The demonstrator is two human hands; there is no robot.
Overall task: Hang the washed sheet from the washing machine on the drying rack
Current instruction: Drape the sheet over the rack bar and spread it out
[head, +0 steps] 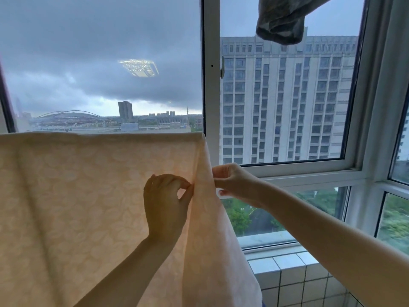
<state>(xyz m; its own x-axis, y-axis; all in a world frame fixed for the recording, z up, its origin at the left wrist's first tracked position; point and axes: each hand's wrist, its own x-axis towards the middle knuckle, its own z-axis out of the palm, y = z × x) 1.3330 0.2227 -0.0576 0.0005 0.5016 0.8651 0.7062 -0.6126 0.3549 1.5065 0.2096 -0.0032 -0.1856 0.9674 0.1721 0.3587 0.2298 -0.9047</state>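
Observation:
A pale cream sheet [73, 196] with a faint leaf pattern hangs in front of the window, its top fold running level across the left half of the view. The rack bar under that fold is hidden by the cloth. My left hand [164, 204] pinches a fold of the sheet near its right edge. My right hand [232, 181] pinches that right edge from the other side, close to the left hand. Both hands are a little below the top fold.
Behind the sheet are large white-framed windows [211, 85] with a handle on the middle post. A grey garment [281, 21] hangs at the top right. Below the window runs a white tiled ledge [294, 269]. City buildings show outside.

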